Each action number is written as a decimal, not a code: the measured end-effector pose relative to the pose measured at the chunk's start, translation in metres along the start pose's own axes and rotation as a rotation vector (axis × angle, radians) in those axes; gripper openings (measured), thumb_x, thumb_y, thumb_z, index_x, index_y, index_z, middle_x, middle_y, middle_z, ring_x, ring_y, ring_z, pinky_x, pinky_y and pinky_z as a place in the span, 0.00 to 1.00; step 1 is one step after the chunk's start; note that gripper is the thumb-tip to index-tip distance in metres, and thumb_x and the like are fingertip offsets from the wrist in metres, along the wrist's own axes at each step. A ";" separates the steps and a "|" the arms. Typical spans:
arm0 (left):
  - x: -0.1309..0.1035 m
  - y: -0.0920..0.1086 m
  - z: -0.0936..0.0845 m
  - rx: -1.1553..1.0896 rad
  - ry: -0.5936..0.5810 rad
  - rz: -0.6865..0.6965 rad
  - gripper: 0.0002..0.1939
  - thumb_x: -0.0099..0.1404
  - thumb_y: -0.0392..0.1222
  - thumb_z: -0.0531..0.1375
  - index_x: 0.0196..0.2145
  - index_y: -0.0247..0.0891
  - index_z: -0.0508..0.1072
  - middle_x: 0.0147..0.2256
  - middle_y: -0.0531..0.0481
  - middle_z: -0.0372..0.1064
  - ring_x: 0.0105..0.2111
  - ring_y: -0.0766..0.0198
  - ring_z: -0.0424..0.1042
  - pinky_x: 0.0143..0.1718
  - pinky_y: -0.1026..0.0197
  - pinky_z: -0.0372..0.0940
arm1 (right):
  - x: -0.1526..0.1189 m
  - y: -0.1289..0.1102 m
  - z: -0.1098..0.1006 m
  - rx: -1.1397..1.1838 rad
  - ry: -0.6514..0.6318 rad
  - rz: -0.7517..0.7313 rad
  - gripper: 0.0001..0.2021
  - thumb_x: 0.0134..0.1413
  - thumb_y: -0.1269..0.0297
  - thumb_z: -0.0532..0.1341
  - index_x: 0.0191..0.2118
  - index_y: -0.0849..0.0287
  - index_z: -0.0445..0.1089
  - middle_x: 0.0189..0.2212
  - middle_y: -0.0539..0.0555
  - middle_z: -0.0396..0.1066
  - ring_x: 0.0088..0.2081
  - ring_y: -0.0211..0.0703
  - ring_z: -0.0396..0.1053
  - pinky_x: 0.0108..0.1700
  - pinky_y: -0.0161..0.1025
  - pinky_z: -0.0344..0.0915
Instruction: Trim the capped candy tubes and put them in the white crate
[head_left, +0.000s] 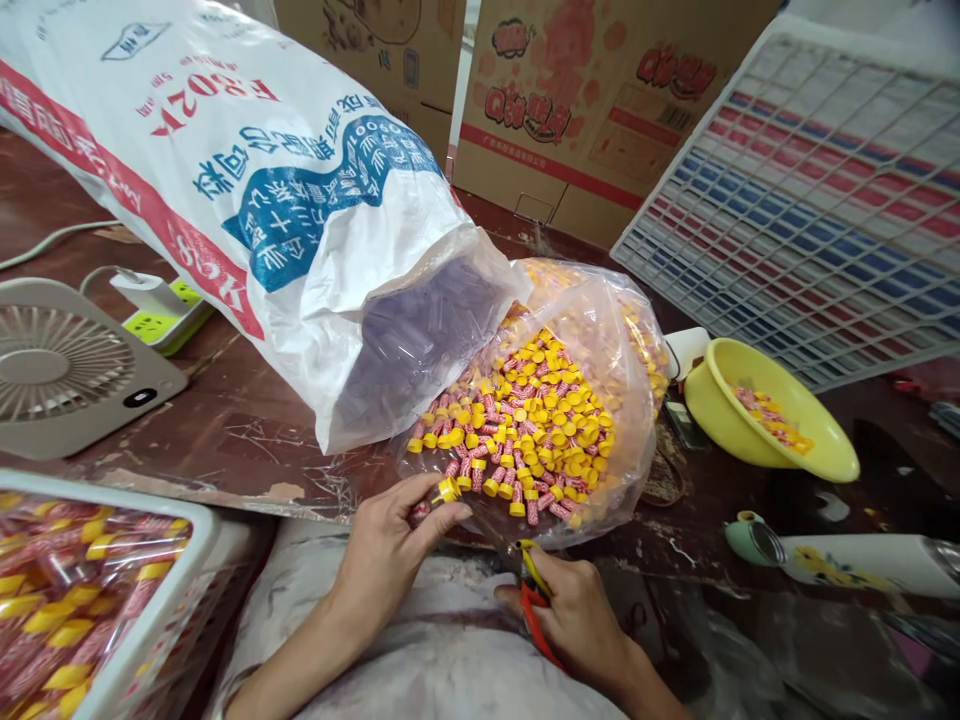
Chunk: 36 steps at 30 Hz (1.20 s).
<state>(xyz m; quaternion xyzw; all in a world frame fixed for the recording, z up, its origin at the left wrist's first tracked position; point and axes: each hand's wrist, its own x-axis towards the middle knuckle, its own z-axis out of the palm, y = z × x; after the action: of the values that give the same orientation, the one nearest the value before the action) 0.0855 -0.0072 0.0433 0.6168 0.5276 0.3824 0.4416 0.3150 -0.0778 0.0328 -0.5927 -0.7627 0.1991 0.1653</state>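
Note:
My left hand (397, 540) pinches a small red-patterned tube with a yellow cap (448, 490) between thumb and fingers. Closed around the red and yellow handles of what look like scissors (534, 600) is my right hand (581, 610); their thin dark blades point toward the left hand. Just beyond both hands, a clear plastic bag (626, 400) lies on its side, spilling many yellow-capped tubes (547, 420) at its mouth. A large white printed sack (330, 240) leans in from the left, its open end showing clear, empty-looking tubes (427, 330).
A white basket (202, 540) of longer filled tubes stands at lower left, below a fan (60, 370) and a power strip (169, 315). To the right are a yellow bowl (780, 400), a flowered flask (855, 562) and a wire rack (817, 200). Cardboard boxes (585, 110) stand behind.

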 end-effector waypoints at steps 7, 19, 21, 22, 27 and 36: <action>0.000 0.004 0.000 -0.047 0.043 -0.040 0.15 0.61 0.53 0.65 0.37 0.39 0.80 0.29 0.55 0.75 0.27 0.65 0.68 0.31 0.66 0.62 | 0.001 -0.004 0.015 0.069 0.095 -0.024 0.23 0.63 0.47 0.58 0.23 0.57 0.59 0.17 0.46 0.61 0.20 0.33 0.54 0.24 0.32 0.51; 0.002 0.006 -0.009 -0.170 0.040 -0.083 0.14 0.61 0.50 0.65 0.29 0.38 0.69 0.25 0.58 0.60 0.26 0.68 0.59 0.28 0.67 0.57 | 0.003 0.005 -0.005 0.113 0.135 0.096 0.19 0.59 0.50 0.61 0.24 0.56 0.59 0.18 0.44 0.58 0.21 0.35 0.54 0.24 0.33 0.49; 0.001 0.006 -0.009 -0.186 -0.082 -0.064 0.13 0.62 0.50 0.64 0.39 0.39 0.73 0.32 0.56 0.69 0.32 0.65 0.66 0.35 0.67 0.61 | 0.005 0.005 -0.018 -0.050 0.105 0.038 0.18 0.57 0.51 0.62 0.24 0.56 0.58 0.18 0.45 0.60 0.20 0.35 0.54 0.25 0.35 0.47; 0.000 0.006 -0.009 -0.200 -0.138 -0.058 0.15 0.63 0.50 0.64 0.43 0.39 0.73 0.37 0.54 0.72 0.36 0.63 0.69 0.39 0.66 0.62 | 0.007 0.005 -0.023 -0.105 0.089 0.009 0.18 0.57 0.52 0.62 0.25 0.55 0.58 0.19 0.46 0.62 0.21 0.36 0.55 0.25 0.35 0.47; 0.001 0.007 -0.008 -0.219 -0.233 -0.052 0.18 0.66 0.51 0.62 0.51 0.42 0.72 0.47 0.52 0.74 0.47 0.58 0.71 0.49 0.64 0.61 | 0.011 0.005 -0.034 -0.242 0.000 -0.089 0.15 0.60 0.51 0.59 0.29 0.56 0.61 0.24 0.50 0.68 0.24 0.41 0.65 0.29 0.38 0.50; 0.002 0.006 -0.006 -0.340 -0.323 -0.036 0.12 0.65 0.49 0.62 0.40 0.38 0.74 0.37 0.53 0.71 0.39 0.61 0.68 0.41 0.65 0.62 | 0.016 -0.002 -0.037 -0.145 -0.246 0.061 0.14 0.53 0.54 0.65 0.37 0.56 0.63 0.35 0.53 0.72 0.36 0.50 0.69 0.37 0.40 0.55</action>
<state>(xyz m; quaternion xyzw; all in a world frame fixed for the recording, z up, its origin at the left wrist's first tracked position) 0.0823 -0.0043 0.0505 0.5772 0.3887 0.3542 0.6248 0.3274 -0.0584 0.0665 -0.5972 -0.7712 0.2193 0.0214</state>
